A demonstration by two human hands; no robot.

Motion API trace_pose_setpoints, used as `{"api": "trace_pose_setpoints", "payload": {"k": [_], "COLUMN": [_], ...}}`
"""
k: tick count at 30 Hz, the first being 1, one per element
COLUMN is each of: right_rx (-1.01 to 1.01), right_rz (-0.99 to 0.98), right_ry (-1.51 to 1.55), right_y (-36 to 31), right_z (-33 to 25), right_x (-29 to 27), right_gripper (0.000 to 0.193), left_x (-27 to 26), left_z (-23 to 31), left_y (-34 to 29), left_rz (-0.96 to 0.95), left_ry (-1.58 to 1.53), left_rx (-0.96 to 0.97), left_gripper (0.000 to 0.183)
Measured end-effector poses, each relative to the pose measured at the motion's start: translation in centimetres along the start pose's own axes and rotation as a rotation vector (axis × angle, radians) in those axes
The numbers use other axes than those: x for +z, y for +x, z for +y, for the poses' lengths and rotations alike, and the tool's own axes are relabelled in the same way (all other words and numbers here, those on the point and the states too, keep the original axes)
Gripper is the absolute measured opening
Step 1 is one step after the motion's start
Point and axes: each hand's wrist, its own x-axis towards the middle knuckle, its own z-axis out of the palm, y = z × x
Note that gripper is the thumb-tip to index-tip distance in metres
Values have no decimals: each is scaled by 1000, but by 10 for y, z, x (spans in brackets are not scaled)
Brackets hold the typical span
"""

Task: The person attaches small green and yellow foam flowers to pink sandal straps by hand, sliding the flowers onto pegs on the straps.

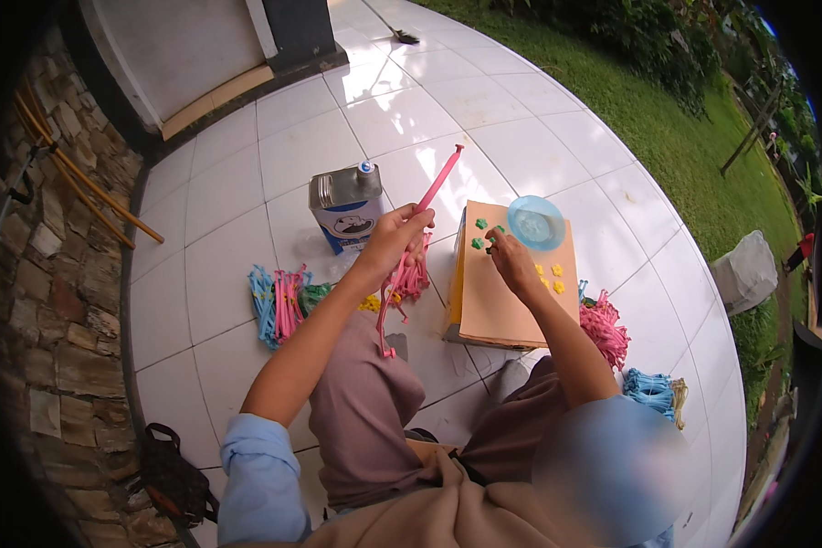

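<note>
My left hand is closed around pink plastic strips. One strip points up and away with a small knobbed end, while others droop below the fist toward my knee. Over a tan board, my right hand has its fingertips pinched at a small green flower-shaped piece, which they partly hide. Several like it, such as one green flower piece, lie around the fingers. Beside that hand are several yellow flower pieces. A round light-blue bowl sits on the board's far right corner.
A metal can with a blue-white label stands left of the board. Bundles of blue strips and pink strips lie by my left arm; more pink ones and blue ones lie right. A dark bag rests near the stone wall.
</note>
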Motion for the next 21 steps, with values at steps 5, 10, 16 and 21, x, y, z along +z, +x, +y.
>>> {"api": "trace_pose_setpoints", "payload": {"k": [5,10,16,21], "right_rx": [156,119,59,17], "right_rz": [132,252,203,214], "right_ry": [455,805,791,693], "right_y": [33,30,28,27], "right_z": [-95,-150,-163,-166], "right_x": [-62,-129,-143,-142], "right_gripper": [21,13,12,28], "left_x": [-1,17,40,47], "left_z": [5,13,23,19], "left_y": [-11,-15,-22,-21], "left_rz": [-1,-39,-58,-45], "left_ry": [-106,-110,86,100], "left_rx": [-10,58,93,119], "left_gripper": [16,9,11,18]}}
